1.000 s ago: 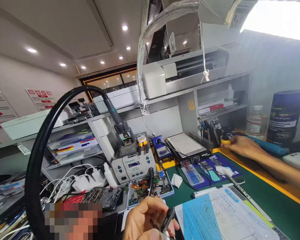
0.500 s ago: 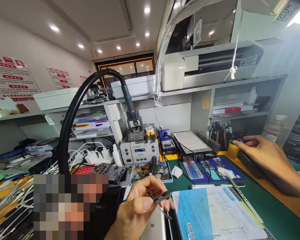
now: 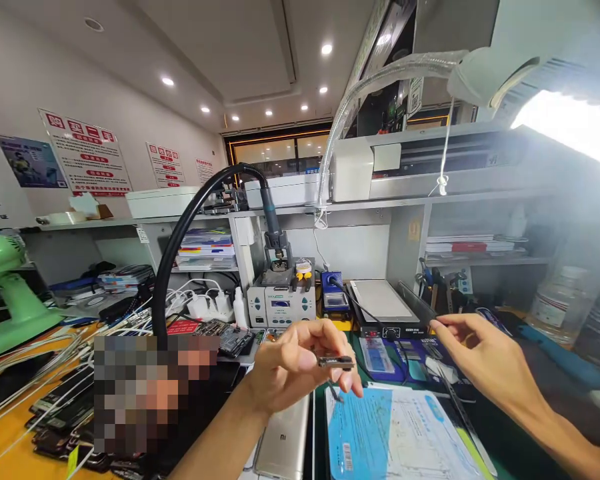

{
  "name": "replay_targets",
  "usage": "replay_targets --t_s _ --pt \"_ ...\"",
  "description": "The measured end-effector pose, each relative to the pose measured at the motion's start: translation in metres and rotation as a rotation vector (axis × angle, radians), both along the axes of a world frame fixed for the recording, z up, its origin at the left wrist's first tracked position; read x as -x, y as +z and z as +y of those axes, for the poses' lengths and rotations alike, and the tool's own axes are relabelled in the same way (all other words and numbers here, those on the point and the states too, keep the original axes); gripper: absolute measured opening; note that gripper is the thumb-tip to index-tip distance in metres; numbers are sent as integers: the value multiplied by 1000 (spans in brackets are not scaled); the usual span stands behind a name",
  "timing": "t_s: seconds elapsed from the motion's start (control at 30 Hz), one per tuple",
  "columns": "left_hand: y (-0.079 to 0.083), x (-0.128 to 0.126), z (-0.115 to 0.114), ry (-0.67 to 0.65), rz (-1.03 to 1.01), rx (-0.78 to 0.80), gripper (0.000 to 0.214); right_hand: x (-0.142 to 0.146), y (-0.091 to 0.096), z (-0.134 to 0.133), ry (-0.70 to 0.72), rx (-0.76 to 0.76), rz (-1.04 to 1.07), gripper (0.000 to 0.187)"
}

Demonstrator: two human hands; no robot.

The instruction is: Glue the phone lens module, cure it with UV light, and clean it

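Observation:
Over the bench, between thumb and fingers, my left hand (image 3: 293, 367) pinches a small dark electronic part (image 3: 336, 362); its exact kind is unclear. A thin dark strip hangs below those fingers. Beneath that hand lies a gold phone (image 3: 284, 440) with an MI logo, back up. My right hand (image 3: 490, 350) hovers to the right, its thumb and index finger brought together near the black side of the flat heating plate (image 3: 383, 301). Whatever may be between these fingertips is too small to make out. A blue-and-white printed pad (image 3: 405, 433) lies between my hands.
Behind stand a hot-air station (image 3: 283, 303) and a blue soldering unit (image 3: 335, 293). A thick black hose (image 3: 180, 247) arches on the left. Metal tweezers (image 3: 455, 393) lie near the pad. Bottles (image 3: 555, 300) stand at right; circuit boards (image 3: 65, 413) and cables crowd the left.
My right hand has moved left, away from the yellow object at the right. My left hand has risen with the dark part, now held level. The view has swung left.

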State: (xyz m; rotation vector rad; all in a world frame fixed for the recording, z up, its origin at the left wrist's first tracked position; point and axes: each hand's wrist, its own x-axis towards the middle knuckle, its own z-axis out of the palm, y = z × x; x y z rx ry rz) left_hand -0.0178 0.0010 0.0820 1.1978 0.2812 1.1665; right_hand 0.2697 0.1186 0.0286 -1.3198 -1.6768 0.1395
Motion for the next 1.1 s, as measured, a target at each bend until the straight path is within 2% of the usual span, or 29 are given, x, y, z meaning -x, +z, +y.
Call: replay_targets --t_s 0.1,0.2,0.3,0.33,0.37,0.47,0.57,0.73,0.83,1.0,1.1 --pt "-2 -7 4 54 108 -55 27 -1 -6 0 57 -48 -2 32" --pt "-3 -13 -1 227 252 -114 25 -2 -8 -1 83 -93 -4 27" --pt "0 -28 -14 532 451 -193 20 -2 -12 -1 109 -139 -11 24" --pt "0 -34 -17 801 648 -274 14 -1 -14 -2 120 -153 -14 23" --pt "1 -41 -20 980 801 -325 14 -1 -15 -2 131 -165 -18 23" --pt "-2 -59 -24 1179 987 -445 9 3 -19 -6 170 -190 -34 20" --pt "-8 -67 -22 1226 1000 -507 8 5 -19 -11 215 -198 -48 18" --pt "-14 -67 -19 1191 996 -514 7 7 -17 -17 255 -216 -35 13" --pt "-19 -69 -18 1179 1043 -612 11 8 -15 -25 309 -256 15 11" --pt "-34 -75 -14 1168 1117 -909 13 10 -19 -53 599 -332 80 38" --pt "-41 -76 -11 1164 1129 -954 15 13 -23 -65 702 -400 -4 49"
